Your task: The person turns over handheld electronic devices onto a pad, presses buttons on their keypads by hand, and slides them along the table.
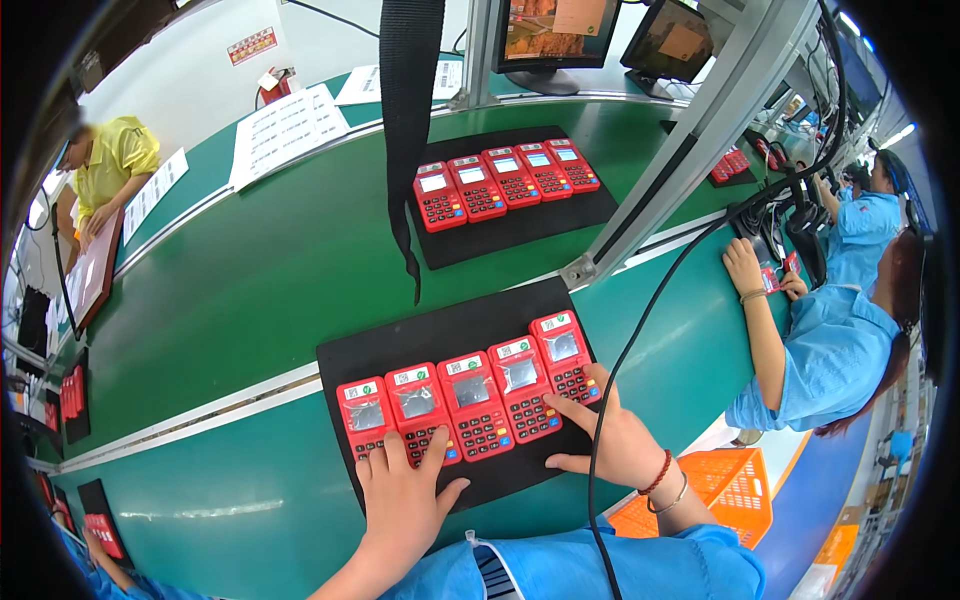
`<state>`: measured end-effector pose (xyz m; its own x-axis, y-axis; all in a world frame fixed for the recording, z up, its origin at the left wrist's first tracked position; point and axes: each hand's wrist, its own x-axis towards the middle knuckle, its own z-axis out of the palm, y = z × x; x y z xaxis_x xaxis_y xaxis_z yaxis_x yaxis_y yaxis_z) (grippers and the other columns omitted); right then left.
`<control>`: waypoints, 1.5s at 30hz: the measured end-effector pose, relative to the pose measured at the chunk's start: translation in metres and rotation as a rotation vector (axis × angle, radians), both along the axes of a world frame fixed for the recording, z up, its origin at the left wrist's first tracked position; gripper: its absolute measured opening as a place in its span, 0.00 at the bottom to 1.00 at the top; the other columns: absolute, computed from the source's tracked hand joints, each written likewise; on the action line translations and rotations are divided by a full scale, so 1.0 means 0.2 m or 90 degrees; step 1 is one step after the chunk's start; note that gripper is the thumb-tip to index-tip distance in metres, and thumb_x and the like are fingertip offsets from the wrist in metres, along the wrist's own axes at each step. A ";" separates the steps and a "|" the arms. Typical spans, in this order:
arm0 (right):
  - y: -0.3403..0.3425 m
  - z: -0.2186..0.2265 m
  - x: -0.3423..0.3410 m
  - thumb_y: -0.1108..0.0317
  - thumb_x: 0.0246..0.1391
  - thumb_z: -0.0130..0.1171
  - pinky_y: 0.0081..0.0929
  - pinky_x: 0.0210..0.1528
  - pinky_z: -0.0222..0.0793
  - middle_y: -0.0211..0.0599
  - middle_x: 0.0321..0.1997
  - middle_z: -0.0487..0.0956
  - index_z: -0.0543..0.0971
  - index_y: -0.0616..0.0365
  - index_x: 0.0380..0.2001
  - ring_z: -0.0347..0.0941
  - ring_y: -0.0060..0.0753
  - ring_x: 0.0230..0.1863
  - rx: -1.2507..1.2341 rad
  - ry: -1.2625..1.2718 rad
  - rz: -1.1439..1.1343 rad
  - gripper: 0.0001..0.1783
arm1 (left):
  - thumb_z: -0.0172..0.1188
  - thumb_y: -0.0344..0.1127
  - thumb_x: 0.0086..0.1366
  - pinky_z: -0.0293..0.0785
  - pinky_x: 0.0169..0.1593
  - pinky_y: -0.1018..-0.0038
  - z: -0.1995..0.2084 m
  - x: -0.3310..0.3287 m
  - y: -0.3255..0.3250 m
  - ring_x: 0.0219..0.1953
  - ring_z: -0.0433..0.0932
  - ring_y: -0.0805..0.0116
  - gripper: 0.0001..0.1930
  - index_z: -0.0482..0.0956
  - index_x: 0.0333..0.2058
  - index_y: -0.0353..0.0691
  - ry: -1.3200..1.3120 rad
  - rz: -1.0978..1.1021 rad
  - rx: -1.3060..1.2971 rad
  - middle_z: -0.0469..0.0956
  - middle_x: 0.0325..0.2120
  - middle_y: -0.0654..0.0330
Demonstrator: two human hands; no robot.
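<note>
Red keypad terminals [470, 392], five in a slanting row, lie on a black mat [400, 340] before the worker. At the mat's seven o'clock is the left hand [398, 505], fingers spread apart, tips over the lower keys of the two leftmost; I can't tell whether they press. At four o'clock the right hand [625, 447] is likewise parted, index fingertip at the fourth terminal's keypad. Just past twelve, five lit terminals [512, 178] rest on a second mat [500, 236].
</note>
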<state>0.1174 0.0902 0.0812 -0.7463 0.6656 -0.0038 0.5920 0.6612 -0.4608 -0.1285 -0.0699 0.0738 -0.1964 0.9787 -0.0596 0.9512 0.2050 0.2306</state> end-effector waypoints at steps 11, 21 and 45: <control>0.01 -0.02 -0.01 0.48 0.46 0.77 0.46 0.48 0.84 0.67 0.71 0.54 0.76 0.39 0.64 0.77 0.68 0.56 0.025 -0.032 0.002 0.41 | 0.71 0.53 0.61 0.60 0.57 0.52 0.00 0.00 0.01 0.55 0.66 0.41 0.34 0.75 0.63 0.47 -0.008 0.008 -0.018 0.65 0.55 0.34; 0.00 -0.02 -0.02 0.50 0.45 0.78 0.44 0.46 0.84 0.66 0.69 0.56 0.76 0.38 0.64 0.80 0.65 0.52 0.020 -0.023 -0.020 0.41 | 0.71 0.53 0.61 0.61 0.58 0.51 0.01 0.01 0.01 0.54 0.67 0.39 0.34 0.75 0.63 0.47 -0.008 0.014 -0.012 0.65 0.55 0.33; 0.02 -0.07 0.00 0.55 0.49 0.75 0.48 0.55 0.80 0.71 0.74 0.51 0.72 0.40 0.67 0.78 0.68 0.54 -0.043 0.025 -0.020 0.41 | 0.66 0.56 0.65 0.63 0.60 0.44 0.01 -0.01 0.01 0.56 0.69 0.33 0.36 0.68 0.69 0.55 -0.025 0.024 -0.024 0.65 0.59 0.31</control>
